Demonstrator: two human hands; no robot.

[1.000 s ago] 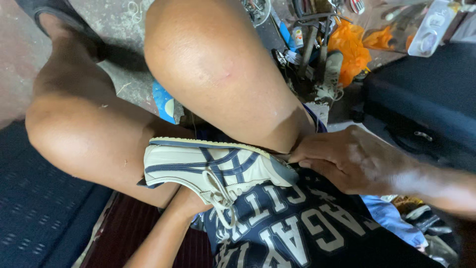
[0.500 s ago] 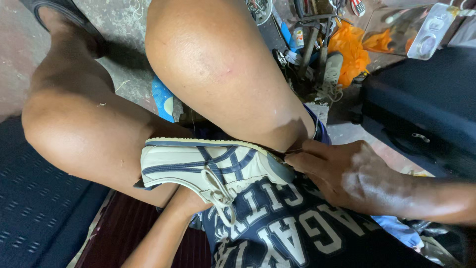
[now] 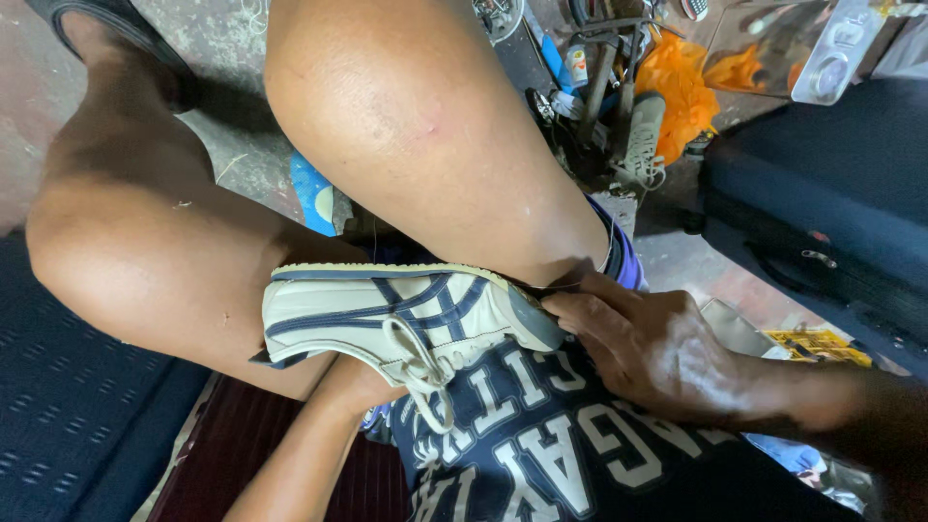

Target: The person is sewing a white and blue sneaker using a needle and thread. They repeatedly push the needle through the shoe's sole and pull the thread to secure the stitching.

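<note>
Nearest, a cream sneaker (image 3: 406, 319) with dark blue stripes, lying on its side across the lap, laces dangling. Right hand (image 3: 657, 348) just right of the sneaker, fingers pressed together against its toe end. Left hand under the sneaker, mostly hidden; grip impossible to tell. Beyond the sneaker, bare knees; farther still, an orange bag (image 3: 681, 82) among tools.

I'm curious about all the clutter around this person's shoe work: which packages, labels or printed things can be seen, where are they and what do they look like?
Small bottle: top centre among tools, with a blue-and-yellow label.
Clear plastic pack: top right, see-through, with a round part inside.
Yellow printed card: right, on the floor beside the dark case, flat, yellow with dark print.
Shirt lettering: bottom centre, large white letters on navy cloth.
</note>
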